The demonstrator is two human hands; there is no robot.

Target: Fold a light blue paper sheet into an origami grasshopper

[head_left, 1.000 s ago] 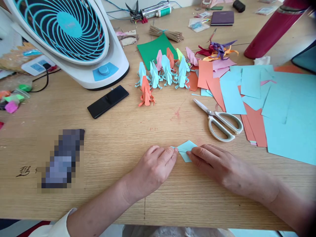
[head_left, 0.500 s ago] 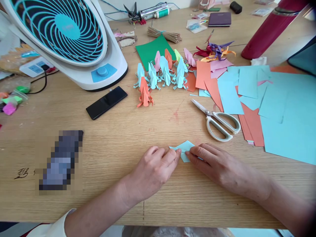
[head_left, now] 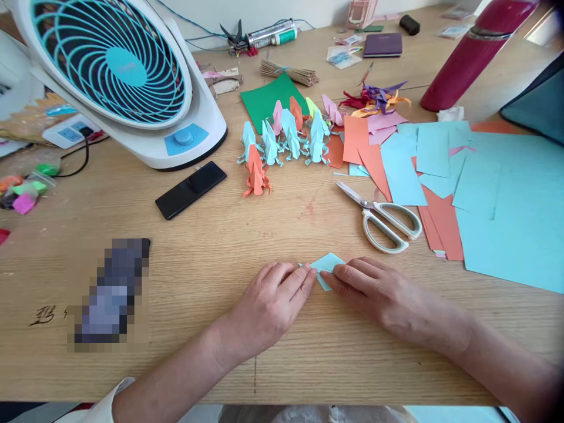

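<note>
A small piece of light blue folded paper [head_left: 329,261] lies on the wooden table in front of me. My left hand [head_left: 273,299] presses its left side with bent fingers, thumb and fingertips close together. From the right, my right hand [head_left: 383,294] holds the other side, its index finger and thumb on the paper. The fingertips of both hands nearly meet at a crease and hide part of the lower edge. Beyond my right hand rest scissors [head_left: 365,204] with pale handles, blades slightly apart. Several folded paper figures [head_left: 316,138] stand farther back, with an orange one [head_left: 256,176] in front.
A white and blue fan [head_left: 185,138] stands at the back left, near a black phone [head_left: 191,190]. A blurred-out dark device [head_left: 110,294] lies at left. Blue sheets [head_left: 515,247] and orange strips [head_left: 445,229] cover the right, below a red flask [head_left: 458,64].
Fingers of both hands have shifted slightly along the folded paper, and its lower part shows less. The whole view has moved a little; the other things keep their places.
</note>
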